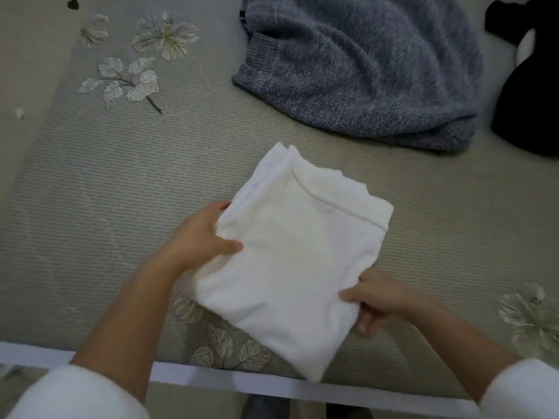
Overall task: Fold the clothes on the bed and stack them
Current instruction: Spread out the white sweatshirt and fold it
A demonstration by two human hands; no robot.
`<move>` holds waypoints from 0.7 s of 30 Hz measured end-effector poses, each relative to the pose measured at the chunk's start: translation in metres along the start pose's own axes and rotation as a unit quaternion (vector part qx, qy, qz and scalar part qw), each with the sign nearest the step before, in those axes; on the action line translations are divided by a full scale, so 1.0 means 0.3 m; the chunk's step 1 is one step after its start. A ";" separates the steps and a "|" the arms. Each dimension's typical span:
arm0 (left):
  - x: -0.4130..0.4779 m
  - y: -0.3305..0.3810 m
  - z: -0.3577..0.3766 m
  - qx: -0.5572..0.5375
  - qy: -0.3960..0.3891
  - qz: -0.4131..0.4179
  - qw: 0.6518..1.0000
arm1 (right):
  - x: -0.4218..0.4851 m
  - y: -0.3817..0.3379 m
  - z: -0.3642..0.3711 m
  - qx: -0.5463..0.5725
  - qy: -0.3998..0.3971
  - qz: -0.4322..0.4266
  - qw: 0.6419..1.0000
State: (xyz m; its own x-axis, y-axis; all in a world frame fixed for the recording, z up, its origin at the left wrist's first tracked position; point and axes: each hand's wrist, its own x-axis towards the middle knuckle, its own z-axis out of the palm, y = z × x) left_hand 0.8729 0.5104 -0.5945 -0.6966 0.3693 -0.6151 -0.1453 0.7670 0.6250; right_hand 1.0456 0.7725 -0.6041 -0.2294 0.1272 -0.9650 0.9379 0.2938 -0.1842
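Note:
A folded white garment [299, 255] lies near the front edge of the bed, tilted so one corner points at me. My left hand [202, 234] grips its left edge, thumb on top and fingers underneath. My right hand [378, 300] grips the lower right edge the same way, thumb lying on the cloth. A grey-blue knitted sweater [363, 71] lies unfolded and rumpled at the back right of the bed. A black garment [529, 86] lies at the far right, partly cut off by the frame.
The bed cover [121, 192] is beige and ribbed, with embroidered flowers and leaves. The bed's white front edge [211, 379] runs along the bottom, with the floor just below it.

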 end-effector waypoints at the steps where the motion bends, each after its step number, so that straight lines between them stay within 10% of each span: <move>1: 0.014 0.019 -0.008 0.058 -0.001 0.008 0.998 | -0.019 0.011 0.030 -0.079 -0.062 0.016 0.995; 5: 0.026 0.071 0.069 0.258 0.166 0.065 0.950 | -0.016 -0.027 0.040 -0.226 0.092 -0.147 0.959; 10: -0.141 -0.026 0.259 0.019 0.356 -0.046 0.933 | 0.079 -0.166 -0.082 -0.101 0.375 -0.276 0.879; 21: -0.261 -0.148 0.355 -0.488 0.203 -0.258 0.809 | 0.159 -0.202 -0.165 0.067 0.262 -0.127 0.954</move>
State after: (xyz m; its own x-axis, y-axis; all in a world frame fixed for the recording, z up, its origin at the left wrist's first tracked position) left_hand 1.0087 0.5034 -0.6252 -0.5112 -0.2217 -0.8304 -0.8374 -0.0890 0.5393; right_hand 0.9649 0.8076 -0.6299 -0.5196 0.5343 -0.6668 0.8515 0.2593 -0.4557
